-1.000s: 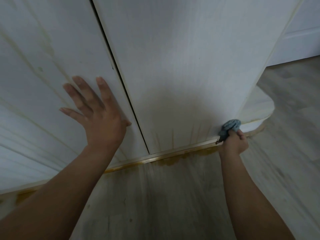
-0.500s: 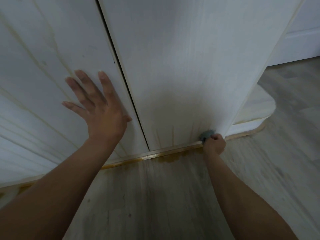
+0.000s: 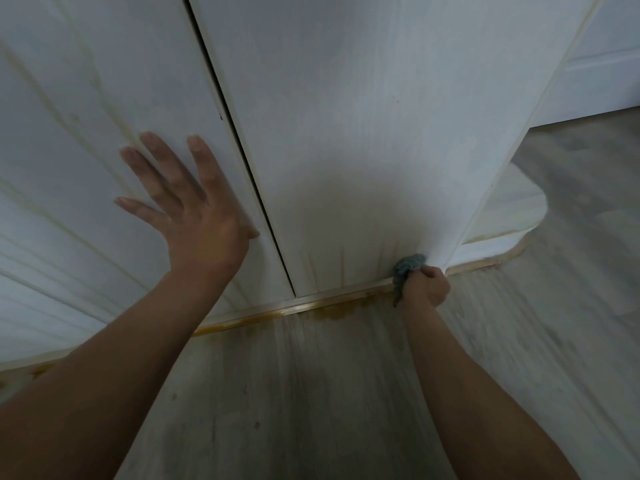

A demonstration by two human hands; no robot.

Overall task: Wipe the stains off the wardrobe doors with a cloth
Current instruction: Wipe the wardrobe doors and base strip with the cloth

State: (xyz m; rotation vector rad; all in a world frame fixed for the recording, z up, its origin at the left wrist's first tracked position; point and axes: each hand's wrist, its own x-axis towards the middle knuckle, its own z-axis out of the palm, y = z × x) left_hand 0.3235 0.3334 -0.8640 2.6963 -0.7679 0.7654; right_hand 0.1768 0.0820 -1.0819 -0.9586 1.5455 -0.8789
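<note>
Rubbing low down, the right hand (image 3: 424, 287) grips a small blue cloth (image 3: 410, 265) in a tight fist. It presses the cloth on the bottom of the right door (image 3: 346, 133). A second ago the cloth was at that door's bottom right corner. Now it sits a little to the left of the corner, just above the gold strip (image 3: 311, 304). In the last half second it has hardly moved. So I think the wipe is going left along the bottom edge.

The left hand (image 3: 194, 209) lies flat on the left door (image 3: 86, 98), with its fingers straight and spread. It holds nothing and has stayed in that spot. The two hands are well apart.

Brown streaks (image 3: 343, 268) run down the right door, to the left of the cloth. The cloth has not got to them yet. Pale yellow lines (image 3: 45, 95) cross the left door too. A brown spill (image 3: 332, 311) sits on the floor (image 3: 311, 393), right under the strip. So there looks to be a lot left to clean, and the streaks are likely next.
</note>
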